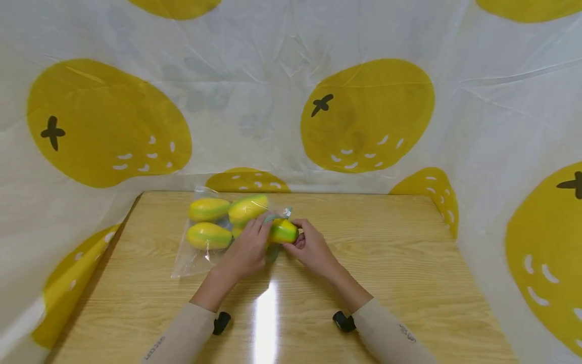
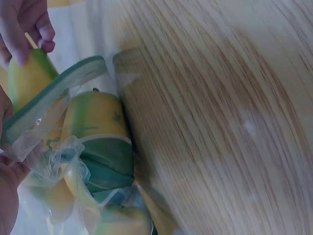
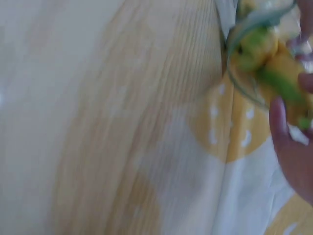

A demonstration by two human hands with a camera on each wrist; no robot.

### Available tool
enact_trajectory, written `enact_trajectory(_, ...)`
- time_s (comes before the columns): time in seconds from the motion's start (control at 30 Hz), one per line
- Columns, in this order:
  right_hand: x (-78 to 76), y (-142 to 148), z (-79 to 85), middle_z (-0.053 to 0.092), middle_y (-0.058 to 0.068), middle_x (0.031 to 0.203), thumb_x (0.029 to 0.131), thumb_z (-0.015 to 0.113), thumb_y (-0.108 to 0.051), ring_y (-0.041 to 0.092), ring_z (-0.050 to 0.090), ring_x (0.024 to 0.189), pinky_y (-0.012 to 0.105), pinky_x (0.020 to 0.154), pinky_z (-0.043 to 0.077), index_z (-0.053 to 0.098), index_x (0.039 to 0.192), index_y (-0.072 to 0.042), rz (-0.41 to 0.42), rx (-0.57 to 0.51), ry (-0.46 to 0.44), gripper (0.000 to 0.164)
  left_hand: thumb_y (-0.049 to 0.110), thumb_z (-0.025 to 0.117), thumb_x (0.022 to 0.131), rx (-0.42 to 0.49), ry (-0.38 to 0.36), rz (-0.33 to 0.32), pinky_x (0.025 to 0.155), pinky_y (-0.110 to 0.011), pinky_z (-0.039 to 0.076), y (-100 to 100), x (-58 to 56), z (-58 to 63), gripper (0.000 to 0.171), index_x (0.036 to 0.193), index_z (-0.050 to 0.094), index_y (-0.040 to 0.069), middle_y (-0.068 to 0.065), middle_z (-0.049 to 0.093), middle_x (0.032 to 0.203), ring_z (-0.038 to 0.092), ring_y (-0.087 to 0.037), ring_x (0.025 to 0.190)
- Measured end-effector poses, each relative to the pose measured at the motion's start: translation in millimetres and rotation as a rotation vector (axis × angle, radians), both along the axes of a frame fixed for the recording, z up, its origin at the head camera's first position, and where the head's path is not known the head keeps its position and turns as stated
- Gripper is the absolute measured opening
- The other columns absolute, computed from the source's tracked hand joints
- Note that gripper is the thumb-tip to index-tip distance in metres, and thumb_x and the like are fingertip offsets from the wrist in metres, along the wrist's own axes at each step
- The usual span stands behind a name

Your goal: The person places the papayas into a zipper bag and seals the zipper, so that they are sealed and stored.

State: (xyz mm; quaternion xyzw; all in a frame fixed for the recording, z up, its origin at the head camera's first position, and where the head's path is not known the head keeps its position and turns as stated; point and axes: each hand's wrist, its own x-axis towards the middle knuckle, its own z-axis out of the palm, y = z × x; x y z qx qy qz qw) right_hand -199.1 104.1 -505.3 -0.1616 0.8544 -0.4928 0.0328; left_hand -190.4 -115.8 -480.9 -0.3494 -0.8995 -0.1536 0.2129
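Note:
A clear zip bag (image 1: 185, 260) lies on the table with several yellow-and-green papayas inside, among them one papaya (image 1: 209, 235) at the near left. Its green-edged mouth (image 2: 55, 88) gapes toward the right. My left hand (image 1: 249, 248) pinches the bag's edge. At the mouth, my right hand (image 1: 314, 251) grips another papaya (image 1: 284, 231) by its right end, fingers and thumb on either side. In the left wrist view, that papaya (image 2: 30, 78) stands partly behind the bag's rim. The right wrist view is blurred, with the rim (image 3: 244, 30) close to the right fingers.
A wooden table (image 1: 391, 283) carries the bag near its back edge. Behind it and at both sides hangs a pale cloth (image 1: 254, 116) printed with large yellow fruit. Dark wrist devices, such as the right one (image 1: 343, 321), sit at both sleeve cuffs.

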Motion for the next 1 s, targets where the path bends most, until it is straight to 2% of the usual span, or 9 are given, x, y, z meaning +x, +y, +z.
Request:
enact_trajectory(0.13,-4.5,16,4.8,0.056,0.013,0.145,0.097,0.072,-0.015,0.023,0.069,0.105,0.025,0.086,0.061,0.049,0.148,-0.011,0.120,-0.031,-0.042,0.056,0.004,0.077,0.085,0.007,-0.028,-0.019,0.106,-0.040,0.053,-1,-0.3,2.4,0.070,0.146,0.043,0.000,-0.019,0.047,0.153,0.059,-0.034,0.121)
enact_trajectory(0.2,-9.3,22,5.4,0.048,0.016,0.153,0.095,0.074,-0.016,0.032,0.066,0.118,0.035,0.097,0.059,0.049,0.147,-0.011,0.171,-0.033,-0.020,0.058,0.003,0.078,0.085,0.004,-0.038,-0.030,0.107,-0.040,0.053,-1,-0.7,2.8,0.071,0.146,0.043,0.000,-0.018,0.047,0.153,0.059,-0.033,0.121)
enact_trajectory(0.33,-20.8,30,4.0,0.021,0.014,0.169,0.089,0.082,-0.021,0.043,0.049,0.140,0.054,0.112,0.048,0.036,0.158,-0.017,0.264,-0.054,-0.049,0.084,0.001,0.082,0.079,-0.002,-0.021,-0.072,0.104,-0.038,0.054,2,-0.5,1.6,0.073,0.143,0.046,0.000,-0.016,0.052,0.147,0.060,-0.031,0.116)
enact_trajectory(0.4,-26.1,31,3.2,0.020,0.014,0.170,0.088,0.083,-0.024,0.041,0.047,0.143,0.054,0.113,0.047,0.026,0.163,-0.021,0.297,-0.073,-0.112,0.095,0.001,0.084,0.077,-0.004,-0.005,-0.093,0.101,-0.037,0.055,4,0.2,0.3,0.074,0.142,0.047,0.000,-0.015,0.053,0.146,0.060,-0.030,0.113)
enact_trajectory(0.47,-30.3,31,2.7,0.029,0.012,0.167,0.089,0.083,-0.025,0.036,0.051,0.141,0.047,0.111,0.050,0.024,0.164,-0.022,0.299,-0.109,-0.186,0.096,0.000,0.083,0.076,0.005,0.002,-0.108,0.101,-0.037,0.055,6,1.0,-0.9,0.075,0.142,0.047,-0.001,-0.017,0.052,0.146,0.060,-0.030,0.114)
enact_trajectory(0.57,-34.3,32,1.8,0.041,0.015,0.161,0.090,0.081,-0.027,0.035,0.055,0.138,0.042,0.108,0.053,0.031,0.162,-0.012,0.277,-0.127,-0.214,0.089,-0.007,0.078,0.073,0.023,-0.008,-0.107,0.103,-0.040,0.055,5,2.6,-2.2,0.078,0.144,0.045,-0.002,-0.020,0.051,0.147,0.060,-0.033,0.117)
enact_trajectory(0.67,-37.9,31,1.8,0.039,0.015,0.161,0.089,0.082,-0.026,0.036,0.054,0.137,0.041,0.107,0.054,0.032,0.160,-0.007,0.291,-0.130,-0.218,0.089,-0.009,0.078,0.071,0.032,-0.015,-0.107,0.104,-0.041,0.054,4,3.6,-3.2,0.081,0.144,0.045,-0.003,-0.021,0.050,0.148,0.060,-0.034,0.119)
enact_trajectory(0.77,-40.1,29,2.3,0.041,0.014,0.159,0.086,0.085,-0.023,0.035,0.056,0.134,0.042,0.105,0.055,0.035,0.159,-0.009,0.290,-0.109,-0.222,0.090,-0.003,0.084,0.072,0.022,-0.018,-0.116,0.103,-0.039,0.054,4,3.7,-4.3,0.080,0.143,0.046,-0.003,-0.021,0.050,0.149,0.060,-0.032,0.117)
enact_trajectory(1.0,-37.5,23,4.6,0.059,0.010,0.136,0.079,0.091,-0.025,0.025,0.063,0.115,0.039,0.100,0.057,0.055,0.143,-0.009,0.116,-0.029,-0.137,0.075,-0.011,0.072,0.068,-0.012,-0.004,-0.105,0.099,-0.038,0.055,1,5.2,-3.9,0.080,0.143,0.045,-0.005,-0.024,0.049,0.149,0.059,-0.031,0.113)
